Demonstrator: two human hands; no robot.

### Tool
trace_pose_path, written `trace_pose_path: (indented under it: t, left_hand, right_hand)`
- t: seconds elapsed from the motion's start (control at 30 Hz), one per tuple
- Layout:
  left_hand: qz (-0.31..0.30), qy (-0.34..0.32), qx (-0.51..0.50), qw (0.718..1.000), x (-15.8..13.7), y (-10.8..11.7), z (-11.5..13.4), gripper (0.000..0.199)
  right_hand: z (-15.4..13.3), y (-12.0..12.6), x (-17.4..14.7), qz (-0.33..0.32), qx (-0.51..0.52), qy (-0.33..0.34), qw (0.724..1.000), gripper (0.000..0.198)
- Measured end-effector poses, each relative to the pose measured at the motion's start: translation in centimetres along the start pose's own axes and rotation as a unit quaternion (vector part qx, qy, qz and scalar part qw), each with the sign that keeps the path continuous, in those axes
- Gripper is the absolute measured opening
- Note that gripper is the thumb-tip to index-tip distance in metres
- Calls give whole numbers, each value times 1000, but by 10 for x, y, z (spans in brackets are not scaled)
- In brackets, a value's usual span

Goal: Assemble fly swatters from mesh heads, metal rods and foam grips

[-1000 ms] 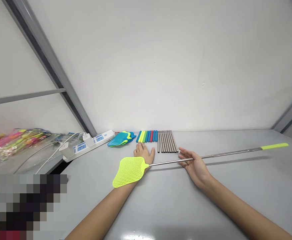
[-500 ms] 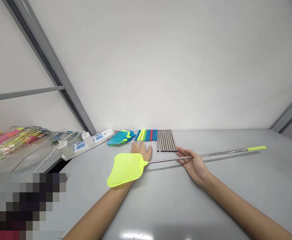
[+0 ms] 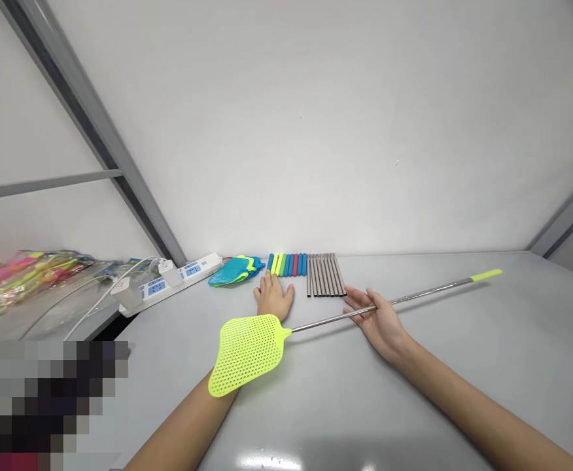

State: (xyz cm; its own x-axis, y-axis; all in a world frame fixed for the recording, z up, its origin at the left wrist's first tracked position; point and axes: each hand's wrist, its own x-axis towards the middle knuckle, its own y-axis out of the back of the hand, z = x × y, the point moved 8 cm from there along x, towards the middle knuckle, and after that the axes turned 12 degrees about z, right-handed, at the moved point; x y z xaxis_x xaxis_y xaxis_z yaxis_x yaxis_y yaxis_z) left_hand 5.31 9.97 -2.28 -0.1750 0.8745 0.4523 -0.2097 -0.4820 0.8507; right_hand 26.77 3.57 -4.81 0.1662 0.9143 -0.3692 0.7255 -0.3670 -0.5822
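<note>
Holding swatter (image 3: 252, 350), R hand (image 3: 385, 328) now looks nearer handle (image 3: 486, 275) vs before.

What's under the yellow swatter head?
The left forearm runs beneath the yellow swatter head; the left hand shows past its far edge. The stretch between is mostly covered by the mesh.

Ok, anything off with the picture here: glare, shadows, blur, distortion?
Head view: bright glare on the table at the bottom edge; head view: a soft shadow beneath the fly swatter, whose holes look crisp; head view: the plastic bags at far left look smeared; head view: coarse pixel blocks hide the lower-left corner; head view: slanting posts suggest wide-lens stretch.
</note>
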Motion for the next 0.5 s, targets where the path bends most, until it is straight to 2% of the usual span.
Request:
trace_pose_path:
  t: [0.17, 0.27, 0.4, 0.5]
  left_hand:
    - [41, -4, -14, 999, -3, 10, 6, 52]
    - [47, -37, -42, 997, -11, 14, 22, 53]
    - [41, -156, -128, 979, -32, 33, 61, 55]
    - [-30, -254, -225, 940, -52, 47, 87, 58]
  right_hand:
    - [-1, -2, -1, -14, -14, 6, 1000, 30]
    - [-3, -4, -3, -24, -14, 14, 1000, 36]
    - [-12, -8, -5, -36, -7, 39, 999, 41]
    - [-18, -9, -7, -41, 0, 53, 998, 43]
